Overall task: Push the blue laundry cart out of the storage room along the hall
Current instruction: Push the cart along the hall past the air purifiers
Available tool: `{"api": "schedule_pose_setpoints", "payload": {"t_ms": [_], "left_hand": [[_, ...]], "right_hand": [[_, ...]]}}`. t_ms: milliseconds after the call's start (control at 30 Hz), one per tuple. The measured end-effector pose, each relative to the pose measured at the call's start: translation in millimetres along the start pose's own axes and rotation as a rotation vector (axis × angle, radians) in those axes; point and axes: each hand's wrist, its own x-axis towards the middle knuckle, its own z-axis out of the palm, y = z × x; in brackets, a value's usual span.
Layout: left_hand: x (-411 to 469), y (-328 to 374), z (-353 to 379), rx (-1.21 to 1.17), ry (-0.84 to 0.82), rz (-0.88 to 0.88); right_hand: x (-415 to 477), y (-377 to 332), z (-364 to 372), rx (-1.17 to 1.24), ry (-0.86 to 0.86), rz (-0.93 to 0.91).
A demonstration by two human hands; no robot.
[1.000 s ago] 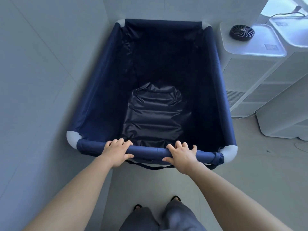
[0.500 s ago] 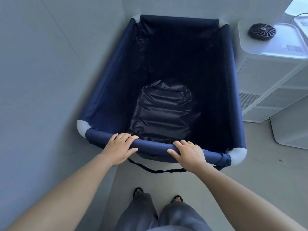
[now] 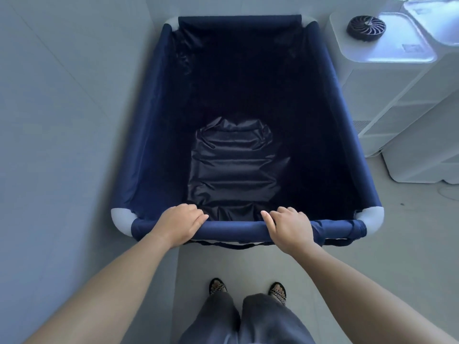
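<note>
Both hands are closed over the near rail of the blue laundry cart, the left hand and the right hand apart from each other. The cart stands between the wall on the left and a white appliance on the right. I judge the pushing is only at its start, and the next move needs an even, straight push so that neither side touches.

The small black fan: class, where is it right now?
In the head view, the small black fan lies at upper right on a white appliance, just right of the blue cart's far corner.
</note>
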Motion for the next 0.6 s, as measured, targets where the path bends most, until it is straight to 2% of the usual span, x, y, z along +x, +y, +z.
{"api": "schedule_pose_setpoints", "payload": {"t_ms": [267, 600], "left_hand": [[2, -5, 14, -0.004, 0.164, 0.056], [1, -4, 15, 0.007, 0.234, 0.109]], "right_hand": [[-1, -5, 8, -0.024, 0.264, 0.039], [0, -5, 19, -0.065, 0.387, 0.052]]}}
